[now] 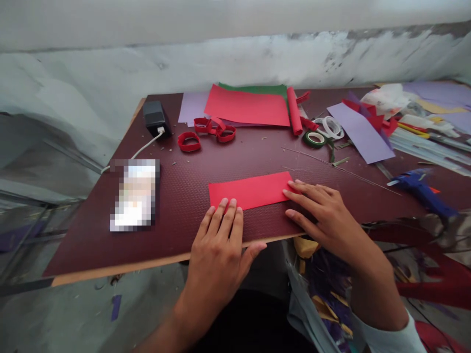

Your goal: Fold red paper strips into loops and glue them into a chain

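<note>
A red paper strip [253, 190] lies flat near the front edge of the dark red table. On its left end rest the fingertips of my left hand [221, 235], which is stretched out with the thumb apart. My right hand [324, 211] touches the strip's right end with spread fingers, palm over the table edge. Neither hand grips anything. Beyond the strip sit a red paper ring [189, 141] and a linked pair of red paper loops [215, 129].
A pixelated phone-like object [135, 195] and a black power box [156, 117] with a white cable are at left. Red sheets [248, 105] and a red roll [294, 112] lie behind. Green tape [314, 139], a lilac sheet [362, 132] and a blue glue gun [423, 191] are at right.
</note>
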A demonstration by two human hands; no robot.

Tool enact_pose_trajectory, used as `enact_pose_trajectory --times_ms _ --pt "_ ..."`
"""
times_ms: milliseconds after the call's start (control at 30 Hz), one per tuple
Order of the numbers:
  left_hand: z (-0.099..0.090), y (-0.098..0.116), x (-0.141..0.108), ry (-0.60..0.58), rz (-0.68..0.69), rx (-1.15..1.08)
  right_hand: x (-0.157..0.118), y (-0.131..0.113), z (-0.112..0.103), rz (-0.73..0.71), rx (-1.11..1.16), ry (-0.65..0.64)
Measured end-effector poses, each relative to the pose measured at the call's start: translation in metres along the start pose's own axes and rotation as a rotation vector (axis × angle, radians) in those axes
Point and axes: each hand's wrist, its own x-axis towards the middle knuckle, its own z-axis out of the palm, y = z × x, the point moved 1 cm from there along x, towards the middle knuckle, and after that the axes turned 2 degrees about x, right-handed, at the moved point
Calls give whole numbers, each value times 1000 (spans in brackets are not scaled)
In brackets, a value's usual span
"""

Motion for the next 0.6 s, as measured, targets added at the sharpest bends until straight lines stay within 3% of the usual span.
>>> enact_pose_trajectory --times_ms 200,400,600 --pt "-4 2 2 -45 -18 -15 -5 -7 -13 -40 15 58" --pt "-4 2 14 -58 30 -12 -2 -9 -13 -87 15 106" --pt "-1 -5 17 -96 100 0 10 -12 -9 -165 9 56"
